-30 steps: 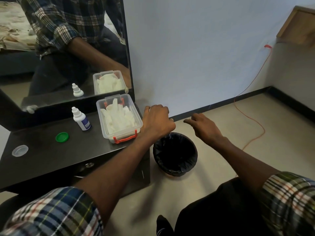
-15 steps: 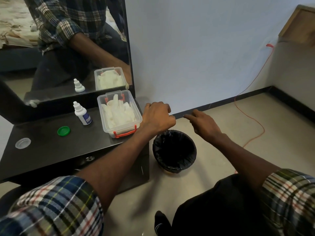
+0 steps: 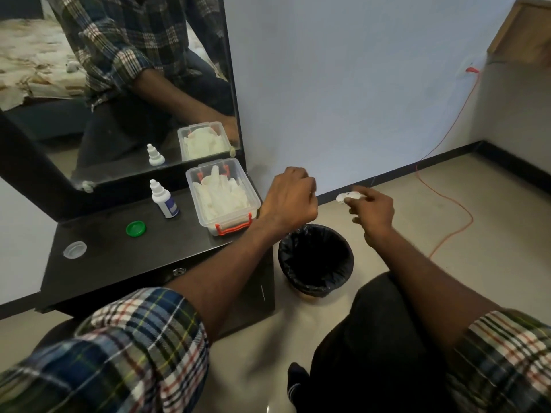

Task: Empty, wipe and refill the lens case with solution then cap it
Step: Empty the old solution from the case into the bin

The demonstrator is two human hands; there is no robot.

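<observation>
Head view: left hand (image 3: 287,201) curled into fist over black-lined bin (image 3: 316,259) — whether it holds anything, cannot tell. Right hand (image 3: 371,210) pinches small white object (image 3: 346,197) at fingertips, likely lens case, though a wipe is possible; it sits beyond bin, between the two hands. Solution bottle (image 3: 164,199), green cap (image 3: 136,228), clear cap (image 3: 74,249), box of wipes (image 3: 222,198) on dresser top, all left of left hand — left hand nearer for next reach.
</observation>
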